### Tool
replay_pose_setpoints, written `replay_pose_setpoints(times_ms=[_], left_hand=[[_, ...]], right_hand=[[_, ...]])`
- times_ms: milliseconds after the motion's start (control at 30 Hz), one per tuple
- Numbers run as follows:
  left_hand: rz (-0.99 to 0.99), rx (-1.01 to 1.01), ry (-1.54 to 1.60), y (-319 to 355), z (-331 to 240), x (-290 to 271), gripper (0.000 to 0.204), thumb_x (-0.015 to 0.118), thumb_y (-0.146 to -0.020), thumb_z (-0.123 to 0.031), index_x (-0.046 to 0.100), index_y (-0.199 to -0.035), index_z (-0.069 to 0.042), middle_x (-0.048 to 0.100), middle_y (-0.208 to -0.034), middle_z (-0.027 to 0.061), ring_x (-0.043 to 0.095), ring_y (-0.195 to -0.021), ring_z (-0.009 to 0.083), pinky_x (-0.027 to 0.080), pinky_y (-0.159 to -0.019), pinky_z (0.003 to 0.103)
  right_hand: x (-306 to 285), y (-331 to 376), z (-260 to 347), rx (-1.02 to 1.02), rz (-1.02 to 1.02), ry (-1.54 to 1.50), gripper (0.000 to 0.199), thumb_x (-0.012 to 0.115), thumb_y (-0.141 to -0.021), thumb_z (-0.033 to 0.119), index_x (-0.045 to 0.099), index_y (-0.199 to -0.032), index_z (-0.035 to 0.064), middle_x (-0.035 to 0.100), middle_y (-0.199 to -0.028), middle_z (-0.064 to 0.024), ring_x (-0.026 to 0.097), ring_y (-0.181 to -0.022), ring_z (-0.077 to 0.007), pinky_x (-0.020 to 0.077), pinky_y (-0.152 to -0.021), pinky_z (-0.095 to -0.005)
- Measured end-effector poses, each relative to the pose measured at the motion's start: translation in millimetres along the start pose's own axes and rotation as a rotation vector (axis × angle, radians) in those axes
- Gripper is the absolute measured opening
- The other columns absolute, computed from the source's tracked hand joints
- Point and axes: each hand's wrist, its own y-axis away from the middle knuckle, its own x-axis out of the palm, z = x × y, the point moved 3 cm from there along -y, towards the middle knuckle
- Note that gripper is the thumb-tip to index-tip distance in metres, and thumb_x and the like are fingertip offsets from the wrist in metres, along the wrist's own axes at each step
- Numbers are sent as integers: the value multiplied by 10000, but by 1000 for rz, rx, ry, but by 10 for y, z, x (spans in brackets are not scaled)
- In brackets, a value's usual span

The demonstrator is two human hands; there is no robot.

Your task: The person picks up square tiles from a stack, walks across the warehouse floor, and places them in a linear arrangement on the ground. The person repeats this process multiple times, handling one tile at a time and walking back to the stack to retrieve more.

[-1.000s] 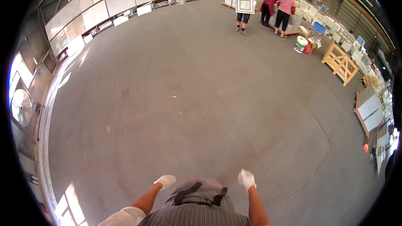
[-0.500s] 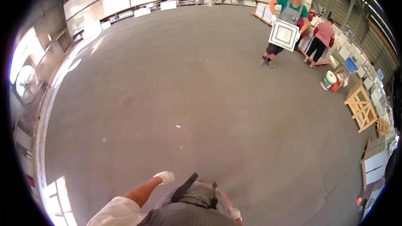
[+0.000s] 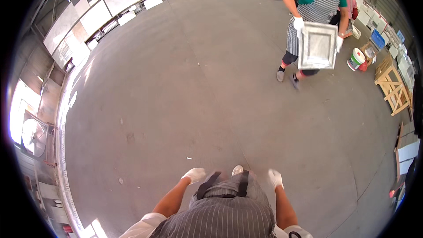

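Note:
My left hand (image 3: 194,175), in a white glove, hangs out in front of my striped apron (image 3: 216,216) with nothing seen in it. On the other side of the apron is my right hand (image 3: 275,178), gloved in white too and slightly blurred. Its loosely stretched fingers hold nothing visible. Both hands are over the floor, touching no object. Ahead on the right, a person in a green shirt and striped apron (image 3: 308,9) walks carrying a square framed panel (image 3: 319,48), pale with a grey border, between two gloved hands.
Grey concrete floor (image 3: 176,105) spreads ahead. Pale slabs (image 3: 121,2) line the far wall. At the left stands a large fan (image 3: 34,136). Along the right are a white bucket (image 3: 356,59), a blue crate (image 3: 377,39), a wooden crate frame (image 3: 392,86) and stacked panels (image 3: 407,154).
The person with the panel has come nearer and looks larger. My right hand has swung up into plain view beside the apron. My view has turned a little to the right.

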Motion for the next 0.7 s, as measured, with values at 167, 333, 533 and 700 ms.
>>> replay_pose_setpoints(times_ms=[167,333,533,700], left_hand=[[-276,-241,36,127,1242,-279,147,605,-776,-142,668,-866,-44,681,-907,153,664,-844,332,542,-704,414],[254,-550,396,-395,2172,-999,192,572,-769,-136,702,-888,-59,696,-885,143,677,-816,333,536,-650,422],[215,-266,-32,-2463,3232,-3744,294,462,-888,-207,688,-999,-54,674,-1045,159,656,-933,339,528,-761,430],[-77,-167,123,-4556,3225,-6120,321,439,-917,-248,668,-1013,-44,640,-1141,157,583,-1094,334,458,-938,416]], right_hand=[[252,-1271,2994,-247,266,-330,343,592,-933,172,574,-1238,18,645,-933,-31,590,-758,-101,503,-685,-249],[462,-2267,4204,-256,318,-307,386,584,-937,245,578,-1253,23,654,-986,-46,605,-849,-110,507,-756,-264],[180,-3647,3443,-60,3,18,404,562,-916,316,622,-1204,39,660,-1097,-111,636,-966,-182,505,-840,-300],[-266,-3967,3255,515,-168,-665,274,518,-915,242,592,-1098,52,653,-920,-131,656,-761,-286,525,-608,-398]])
